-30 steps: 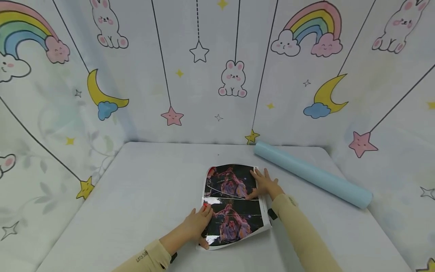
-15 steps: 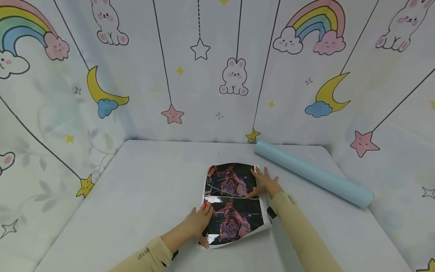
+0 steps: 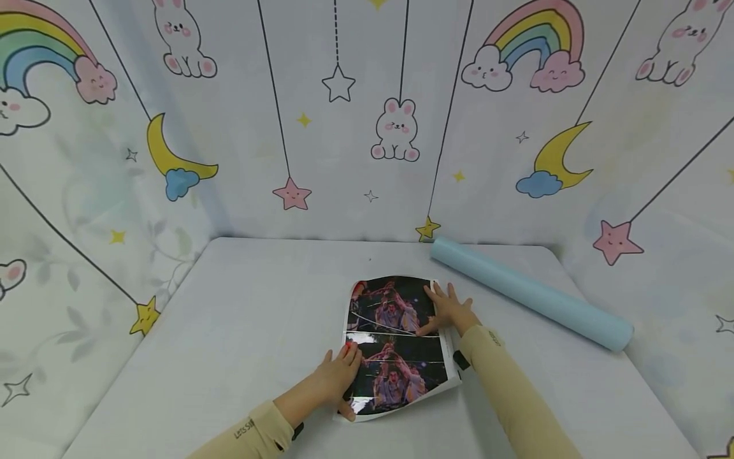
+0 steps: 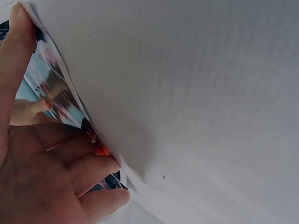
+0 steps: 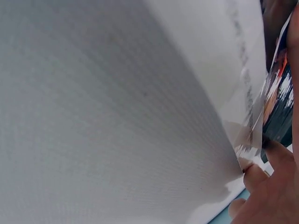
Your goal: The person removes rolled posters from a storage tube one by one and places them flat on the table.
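A glossy photo sheet (image 3: 395, 376) with two dark concert-like pictures, one above the other, lies on the white table. Its white border shows, and the lower edge curves upward toward the right corner. My left hand (image 3: 338, 379) rests flat along the sheet's lower left edge, thumb near the bottom corner. In the left wrist view the left hand (image 4: 42, 172) spreads its thumb and fingers along that border. Over the upper right edge my right hand (image 3: 450, 310) presses with fingers spread. The right wrist view catches the right hand (image 5: 273, 196) at the sheet's clear, shiny margin.
A long light blue roll (image 3: 530, 293) lies diagonally on the table (image 3: 258, 306), to the right of the sheet. A white curtain (image 3: 241, 127) printed with rabbits, stars and rainbows surrounds the table at the back and sides.
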The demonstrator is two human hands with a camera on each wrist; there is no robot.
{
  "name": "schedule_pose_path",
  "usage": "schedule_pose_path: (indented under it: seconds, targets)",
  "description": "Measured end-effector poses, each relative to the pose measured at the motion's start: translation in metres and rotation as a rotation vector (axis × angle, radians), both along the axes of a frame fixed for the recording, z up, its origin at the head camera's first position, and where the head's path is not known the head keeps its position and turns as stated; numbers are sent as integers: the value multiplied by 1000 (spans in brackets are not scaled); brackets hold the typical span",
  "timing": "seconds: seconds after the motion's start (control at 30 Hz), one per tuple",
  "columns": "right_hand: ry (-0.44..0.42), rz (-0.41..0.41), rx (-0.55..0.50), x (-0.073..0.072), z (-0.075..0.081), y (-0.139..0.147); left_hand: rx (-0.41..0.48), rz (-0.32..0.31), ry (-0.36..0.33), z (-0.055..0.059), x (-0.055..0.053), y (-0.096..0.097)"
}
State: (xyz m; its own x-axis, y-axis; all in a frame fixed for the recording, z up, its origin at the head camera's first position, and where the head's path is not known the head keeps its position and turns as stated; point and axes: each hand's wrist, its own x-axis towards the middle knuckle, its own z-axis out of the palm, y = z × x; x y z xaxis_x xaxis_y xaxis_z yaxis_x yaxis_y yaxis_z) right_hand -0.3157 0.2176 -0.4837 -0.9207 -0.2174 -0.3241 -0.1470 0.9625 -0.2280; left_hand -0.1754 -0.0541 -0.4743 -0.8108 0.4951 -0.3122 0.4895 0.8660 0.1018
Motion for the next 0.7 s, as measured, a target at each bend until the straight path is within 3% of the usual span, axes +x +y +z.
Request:
schedule_pose_path:
  seconds: [0.4, 0.53, 0.7]
  targets:
    - [43, 9, -34, -11, -6, 2, 103, 20, -28, -3, -9, -9]
    - [110, 36, -21, -14, -9, 6, 112, 27, 5, 1, -13, -13]
    - [281, 92, -69, -13, -5, 19, 120, 46, 30, 14, -14, -20]
